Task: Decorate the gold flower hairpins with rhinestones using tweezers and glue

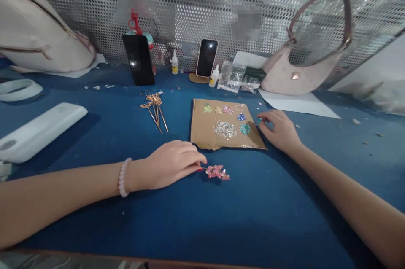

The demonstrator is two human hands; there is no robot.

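My left hand [171, 163] rests on the blue table with its fingers pinched on the stem of a pink flower hairpin [217, 172] lying in front of it. My right hand [278, 129] sits at the right edge of a brown cardboard sheet [202, 127], fingers curled over a small teal piece that I cannot name. The cardboard carries small heaps of coloured rhinestones [225, 129] in silver, pink, blue, green and yellow. Several gold hairpins [155, 108] lie to the left of the cardboard.
Two phones [139, 59] [206, 57] stand propped at the back with small glue bottles [174, 62]. A pale handbag [297, 71] and plastic bags [236, 76] are back right, a white power bank [38, 130] left. Perforated metal wall behind.
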